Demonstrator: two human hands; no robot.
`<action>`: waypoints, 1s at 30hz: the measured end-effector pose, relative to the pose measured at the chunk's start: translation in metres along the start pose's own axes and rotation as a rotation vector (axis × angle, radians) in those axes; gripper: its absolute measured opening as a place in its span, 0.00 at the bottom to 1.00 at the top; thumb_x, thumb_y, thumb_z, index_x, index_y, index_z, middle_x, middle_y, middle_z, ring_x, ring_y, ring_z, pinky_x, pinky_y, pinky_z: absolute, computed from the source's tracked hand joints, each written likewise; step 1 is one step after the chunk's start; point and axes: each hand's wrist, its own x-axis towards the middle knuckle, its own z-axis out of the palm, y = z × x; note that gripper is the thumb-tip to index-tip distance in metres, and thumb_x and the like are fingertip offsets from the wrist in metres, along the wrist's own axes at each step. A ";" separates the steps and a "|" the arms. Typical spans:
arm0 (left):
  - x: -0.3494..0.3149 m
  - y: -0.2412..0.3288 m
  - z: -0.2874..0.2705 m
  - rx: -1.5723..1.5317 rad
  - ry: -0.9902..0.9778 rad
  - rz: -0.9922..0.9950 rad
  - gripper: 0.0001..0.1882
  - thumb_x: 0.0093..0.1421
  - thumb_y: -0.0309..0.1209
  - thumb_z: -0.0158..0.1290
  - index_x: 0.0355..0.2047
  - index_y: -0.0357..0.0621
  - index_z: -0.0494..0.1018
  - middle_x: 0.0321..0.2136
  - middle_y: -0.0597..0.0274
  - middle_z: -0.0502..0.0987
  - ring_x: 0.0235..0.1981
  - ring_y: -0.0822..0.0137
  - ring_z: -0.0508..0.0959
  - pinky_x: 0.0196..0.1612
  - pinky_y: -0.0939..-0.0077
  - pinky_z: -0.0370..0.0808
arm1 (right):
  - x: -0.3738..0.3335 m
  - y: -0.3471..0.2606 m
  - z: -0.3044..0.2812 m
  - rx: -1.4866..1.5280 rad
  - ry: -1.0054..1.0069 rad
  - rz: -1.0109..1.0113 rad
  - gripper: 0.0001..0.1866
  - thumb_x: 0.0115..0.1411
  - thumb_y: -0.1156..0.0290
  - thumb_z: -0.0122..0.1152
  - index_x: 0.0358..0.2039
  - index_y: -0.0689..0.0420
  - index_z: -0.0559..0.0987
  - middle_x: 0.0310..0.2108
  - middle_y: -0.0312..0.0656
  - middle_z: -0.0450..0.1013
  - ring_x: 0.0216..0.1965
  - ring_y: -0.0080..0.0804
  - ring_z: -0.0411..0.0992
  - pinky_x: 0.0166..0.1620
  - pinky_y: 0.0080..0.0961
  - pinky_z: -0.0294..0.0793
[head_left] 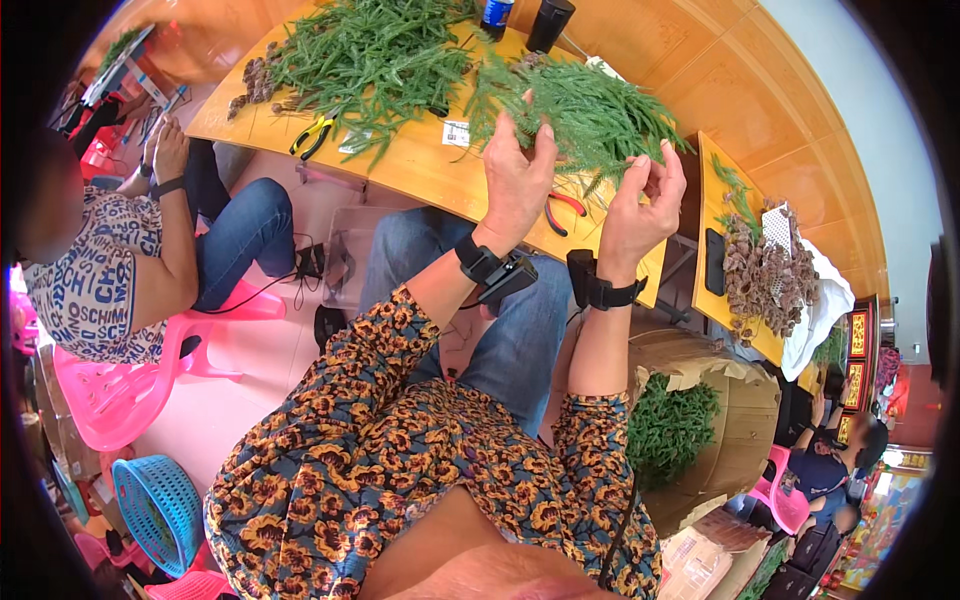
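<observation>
Both my hands are raised over the near edge of a wooden table. Between the fingers of my left hand is a feathery green artificial pine sprig, its needles spreading to the right. My right hand is closed in a pinch by the sprig's right end; what lies between its fingertips is too small to make out. Behind the hands lies a pile of similar green sprigs. Red-handled pliers rest on the table between my wrists.
A larger sprig heap, brown pinecones and yellow-black pliers lie left. A dark cup stands at the back. Right are a side table with pinecones and a cardboard box. A co-worker sits left.
</observation>
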 end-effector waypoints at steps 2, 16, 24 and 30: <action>0.007 -0.014 -0.010 0.213 -0.049 0.219 0.22 0.70 0.24 0.59 0.62 0.31 0.73 0.35 0.51 0.84 0.33 0.66 0.84 0.34 0.68 0.80 | 0.005 -0.009 -0.004 -0.070 -0.020 -0.215 0.18 0.71 0.82 0.64 0.60 0.62 0.81 0.41 0.42 0.80 0.38 0.26 0.78 0.40 0.25 0.80; -0.014 0.004 -0.009 0.478 -0.492 0.136 0.18 0.66 0.23 0.59 0.56 0.31 0.78 0.36 0.43 0.83 0.35 0.56 0.85 0.41 0.63 0.81 | 0.028 -0.031 -0.040 0.018 -0.522 -0.207 0.12 0.68 0.81 0.70 0.51 0.60 0.89 0.38 0.37 0.78 0.37 0.22 0.76 0.40 0.19 0.76; -0.023 0.014 -0.004 0.452 -0.675 0.103 0.18 0.69 0.22 0.58 0.57 0.28 0.76 0.43 0.47 0.85 0.39 0.59 0.87 0.46 0.67 0.83 | 0.028 -0.015 -0.052 0.264 -0.575 0.225 0.09 0.69 0.76 0.73 0.48 0.63 0.88 0.38 0.32 0.83 0.35 0.15 0.76 0.39 0.15 0.75; -0.036 0.010 0.012 -0.083 -0.649 -0.380 0.18 0.74 0.21 0.55 0.62 0.31 0.75 0.47 0.59 0.84 0.43 0.68 0.85 0.50 0.71 0.84 | 0.038 -0.010 -0.071 0.439 -0.547 0.296 0.09 0.70 0.74 0.72 0.48 0.63 0.88 0.39 0.33 0.84 0.35 0.15 0.76 0.39 0.15 0.76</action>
